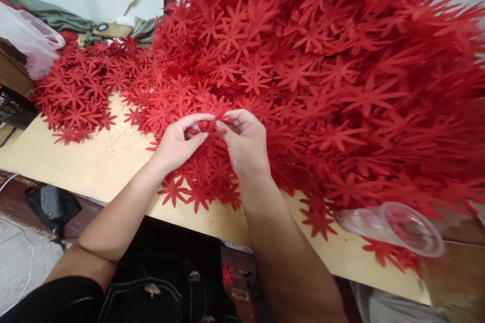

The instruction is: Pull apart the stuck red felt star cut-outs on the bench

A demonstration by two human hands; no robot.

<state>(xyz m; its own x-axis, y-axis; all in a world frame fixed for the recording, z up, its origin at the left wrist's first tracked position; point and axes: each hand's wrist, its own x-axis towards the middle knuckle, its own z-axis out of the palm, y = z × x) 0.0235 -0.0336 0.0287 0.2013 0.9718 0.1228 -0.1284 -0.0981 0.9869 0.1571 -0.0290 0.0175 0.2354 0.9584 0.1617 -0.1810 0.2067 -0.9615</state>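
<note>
Head view: we see the left hand (182, 142) and the right hand (248, 146) meeting at the middle of the frame, thumbs and fingers drawn nearly together on one red piece (211, 133); it lies between the two sets of fingertips, touched from both sides, so neither hand is nearer; its petals spread like a star, and we can tell no long axis; we see a heap of red pieces (303, 75) rising behind, towards the upper right, and a clear cup (411, 229) lying tipped at lower right on the table (109, 156).
</note>
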